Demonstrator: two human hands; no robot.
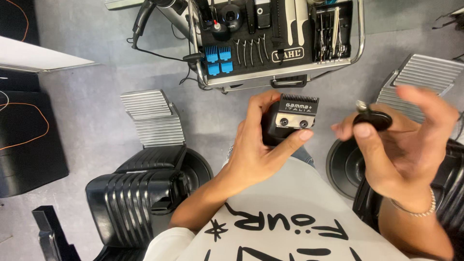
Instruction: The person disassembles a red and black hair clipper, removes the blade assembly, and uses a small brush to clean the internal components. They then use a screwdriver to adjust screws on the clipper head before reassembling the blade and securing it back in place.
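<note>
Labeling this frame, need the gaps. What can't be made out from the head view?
- Clipper body: hidden behind the left hand; only the blade end shows.
- Small black piece in the right hand: motion-blurred, its kind unclear.
- Tools on the tray: too small to tell apart; the far part is cut by the top edge.
- Right chair: cut by the right edge.
</note>
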